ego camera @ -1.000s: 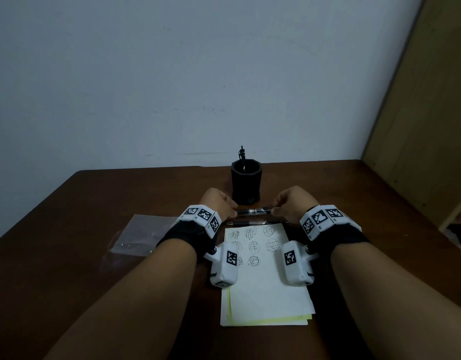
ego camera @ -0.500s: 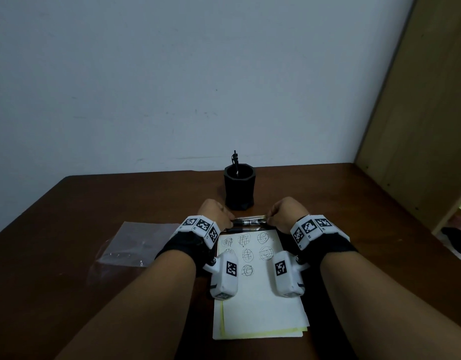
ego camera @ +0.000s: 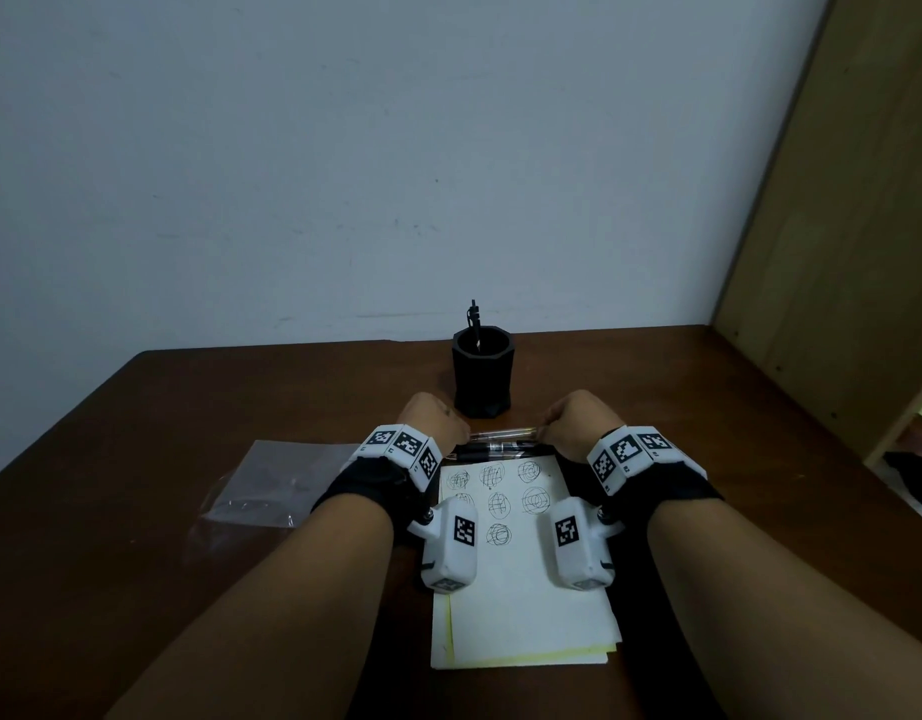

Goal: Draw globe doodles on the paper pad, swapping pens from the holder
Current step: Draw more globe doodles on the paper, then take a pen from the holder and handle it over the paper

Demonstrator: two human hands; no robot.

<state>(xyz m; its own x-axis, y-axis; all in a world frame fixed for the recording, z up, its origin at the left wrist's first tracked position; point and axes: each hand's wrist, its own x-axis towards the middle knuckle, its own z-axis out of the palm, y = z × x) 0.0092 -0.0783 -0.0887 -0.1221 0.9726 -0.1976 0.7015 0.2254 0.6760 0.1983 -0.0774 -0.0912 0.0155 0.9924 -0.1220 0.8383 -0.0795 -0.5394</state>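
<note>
Head: left grip (ego camera: 434, 415), right grip (ego camera: 578, 414) hold pen (ego camera: 500, 434); fingers mostly hidden.

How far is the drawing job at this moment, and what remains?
Done: about seven globe doodles fill the top of the paper pad. In hand: left hand and right hand grip a clear pen at its two ends. Left: the pad's lower half is blank; one dark pen waits in the holder.

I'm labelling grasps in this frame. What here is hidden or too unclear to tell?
- Head view, fingertips of the left hand and right hand on the clear pen: hidden behind the hands' backs.
- Head view, pen holder inside: too dark; only one pen top shows.
- Head view, leftmost doodles on the paper pad: partly covered by the left wrist tracker.
</note>
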